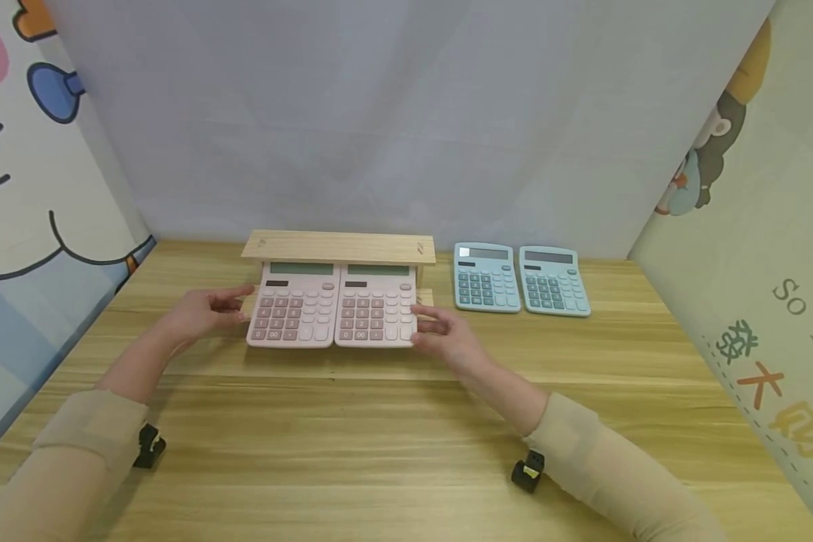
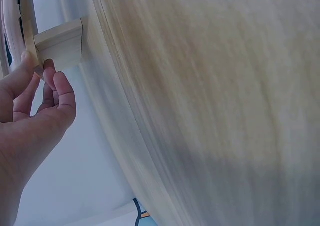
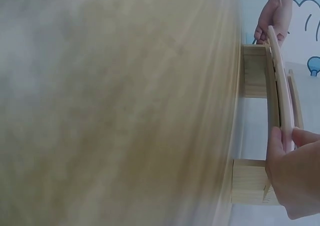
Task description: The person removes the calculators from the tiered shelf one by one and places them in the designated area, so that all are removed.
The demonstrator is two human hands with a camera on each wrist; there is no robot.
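Two pink calculators, the left one (image 1: 291,312) and the right one (image 1: 377,312), lie side by side on a small wooden stand (image 1: 339,247), whose upper board covers their top edges. My left hand (image 1: 206,312) is at the stand's left end; in the left wrist view its thumb and curled fingers pinch the end of the lower board (image 2: 31,28), close to the calculator's edge. With my right hand (image 1: 450,339) I hold the right calculator's outer edge between thumb and fingers, close against the board. Whether that hand also grips the board, I cannot tell.
Two blue calculators (image 1: 485,277) (image 1: 554,280) lie on the wooden table (image 1: 352,452), right of the stand. A pale curtain (image 1: 406,128) hangs behind the table. Printed panels (image 1: 752,248) flank both sides. Wooden blocks (image 3: 250,181) support the stand's lower board.
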